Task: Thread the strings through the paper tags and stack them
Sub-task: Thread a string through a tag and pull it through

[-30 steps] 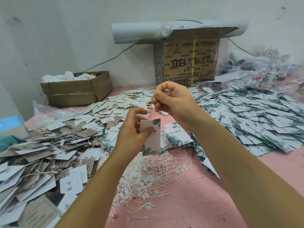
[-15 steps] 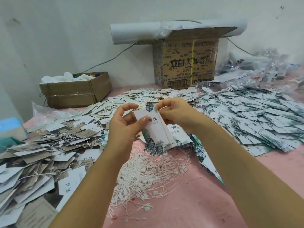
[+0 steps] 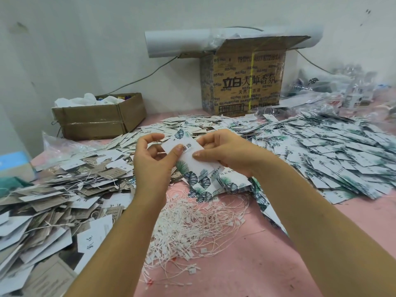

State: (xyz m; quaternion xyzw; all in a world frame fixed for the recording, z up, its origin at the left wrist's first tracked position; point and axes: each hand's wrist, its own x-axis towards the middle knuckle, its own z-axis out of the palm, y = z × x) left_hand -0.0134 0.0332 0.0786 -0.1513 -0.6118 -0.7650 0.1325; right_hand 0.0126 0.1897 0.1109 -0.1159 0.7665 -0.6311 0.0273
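A white paper tag (image 3: 188, 150) printed with green leaves is held above the table between both hands. My left hand (image 3: 153, 162) pinches its left edge with the thumb on the face. At the tag's right side my right hand (image 3: 227, 154) grips it, thumb pressed on the front. Below the hands lies a tangle of white strings (image 3: 192, 224) with small plastic ends. A loose pile of leaf-printed tags (image 3: 334, 155) spreads to the right. On the left lies a heap of brown and white tags with strings (image 3: 53, 196).
A pink table (image 3: 246, 271) carries everything. At the back stands a printed cardboard box (image 3: 246, 82) with a white roll (image 3: 177, 42) on top. A low brown carton (image 3: 98, 116) sits back left, clear plastic bags (image 3: 353, 91) back right.
Both hands came together and lower. The right hand, earlier raised apart from the tag, now grips its right side, and the tag has tilted flatter toward me.
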